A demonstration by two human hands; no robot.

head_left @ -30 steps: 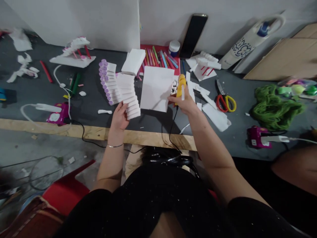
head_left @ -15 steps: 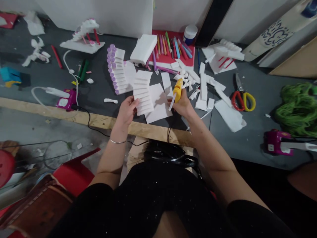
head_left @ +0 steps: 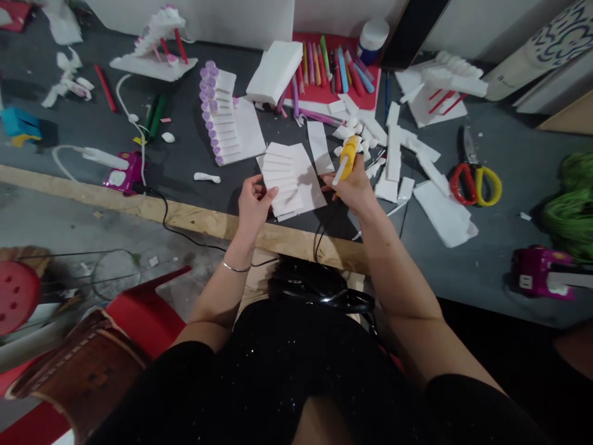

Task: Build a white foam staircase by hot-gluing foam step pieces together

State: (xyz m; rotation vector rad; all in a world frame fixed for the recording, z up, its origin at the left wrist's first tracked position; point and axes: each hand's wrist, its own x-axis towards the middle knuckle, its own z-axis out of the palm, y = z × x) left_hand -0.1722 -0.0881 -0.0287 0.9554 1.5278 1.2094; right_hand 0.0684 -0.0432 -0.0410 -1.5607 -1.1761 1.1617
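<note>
My left hand [head_left: 252, 201] grips a small white foam staircase [head_left: 281, 184] by its near left edge; the staircase rests on a flat white foam sheet [head_left: 309, 183] near the table's front edge. My right hand [head_left: 354, 188] holds a yellow glue gun [head_left: 347, 159] with a white glue stick poking out at its back, just right of the sheet. The gun's black cord drops over the table edge toward my lap.
A second foam staircase with purple caps [head_left: 217, 120] stands behind. A white foam block [head_left: 274, 72], coloured markers on a red sheet [head_left: 333, 62], foam scraps [head_left: 393, 154], scissors [head_left: 475, 179], green yarn [head_left: 572, 198] and two pink glue guns [head_left: 121, 176] [head_left: 540, 272] lie around.
The left hand carried the foam staircase rightward and set it onto the flat sheet. The right hand with the glue gun stayed beside the sheet. The camera tilted down and shifted.
</note>
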